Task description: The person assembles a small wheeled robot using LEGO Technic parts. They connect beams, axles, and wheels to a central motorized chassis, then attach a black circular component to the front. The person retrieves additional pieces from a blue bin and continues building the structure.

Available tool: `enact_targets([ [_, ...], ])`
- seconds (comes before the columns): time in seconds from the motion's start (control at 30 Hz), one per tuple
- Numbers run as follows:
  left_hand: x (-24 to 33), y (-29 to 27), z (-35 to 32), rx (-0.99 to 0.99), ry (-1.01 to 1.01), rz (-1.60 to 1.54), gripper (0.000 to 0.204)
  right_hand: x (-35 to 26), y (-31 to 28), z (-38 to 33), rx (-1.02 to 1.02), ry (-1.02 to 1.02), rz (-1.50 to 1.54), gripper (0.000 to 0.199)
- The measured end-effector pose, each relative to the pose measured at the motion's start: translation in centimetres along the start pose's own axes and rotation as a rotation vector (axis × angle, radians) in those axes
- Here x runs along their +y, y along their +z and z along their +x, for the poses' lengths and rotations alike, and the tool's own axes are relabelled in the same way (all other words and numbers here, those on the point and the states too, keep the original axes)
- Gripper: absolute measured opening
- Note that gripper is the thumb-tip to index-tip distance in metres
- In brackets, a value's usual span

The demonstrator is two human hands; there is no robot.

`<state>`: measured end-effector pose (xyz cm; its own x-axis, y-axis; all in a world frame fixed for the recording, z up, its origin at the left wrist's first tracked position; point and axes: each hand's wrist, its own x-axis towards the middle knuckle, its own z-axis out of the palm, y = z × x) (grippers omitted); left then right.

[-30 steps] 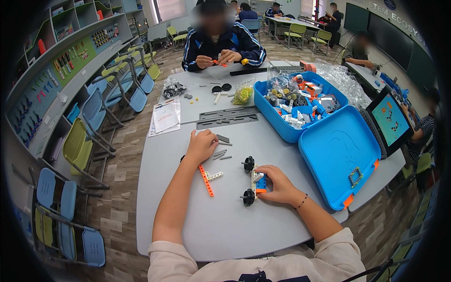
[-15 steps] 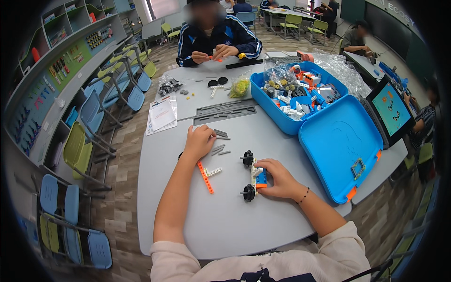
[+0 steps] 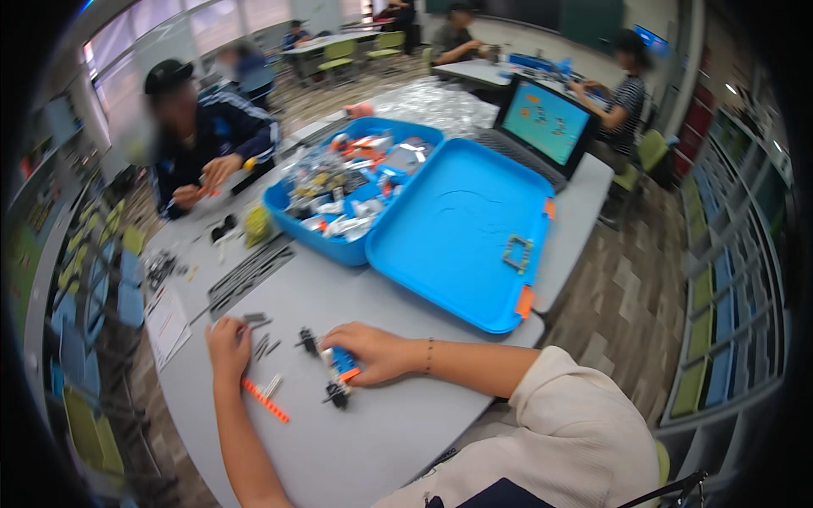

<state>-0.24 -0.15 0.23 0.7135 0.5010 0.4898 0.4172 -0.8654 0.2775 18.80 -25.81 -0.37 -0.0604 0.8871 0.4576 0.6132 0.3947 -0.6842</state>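
My right hand (image 3: 373,350) grips a small wheeled building-block assembly (image 3: 345,362) on the table. It has a blue-and-orange block, a pale beam and a black wheel hub at each end. My left hand (image 3: 229,345) rests on the table with its fingers curled in; whatever lies inside them is hidden. Beside it are several short grey rods (image 3: 266,345) and grey beams (image 3: 256,319). An orange perforated beam (image 3: 266,400) with a white piece (image 3: 272,386) joined to it lies between my left forearm and the wheeled assembly. Motion blurs the picture somewhat.
An open blue case (image 3: 326,247) holds mixed parts; its lid (image 3: 440,284) bears a small square frame (image 3: 517,253). A laptop (image 3: 542,127) stands behind it. Across the table, a person (image 3: 212,127) handles small pieces. Paper sheets (image 3: 168,322) and a dark grey parts tray (image 3: 246,275) lie leftward.
The view has swung to the right, so the table and case appear farther left. My right hand stays on the wheeled assembly, and my left hand stays beside the grey rods.
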Motion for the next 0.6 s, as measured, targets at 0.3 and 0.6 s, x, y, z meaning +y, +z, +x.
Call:
enact_targets([
  [0.3,0.36,-0.33,-0.13,-0.066,-0.02,0.022,0.004,-0.03,0.27,-0.21,-0.046,0.056,0.004,0.07],
  [0.6,0.49,-0.43,-0.06,-0.074,-0.021,0.033,0.003,-0.55,-0.12,-0.16,-0.083,0.038,-0.013,0.082],
])
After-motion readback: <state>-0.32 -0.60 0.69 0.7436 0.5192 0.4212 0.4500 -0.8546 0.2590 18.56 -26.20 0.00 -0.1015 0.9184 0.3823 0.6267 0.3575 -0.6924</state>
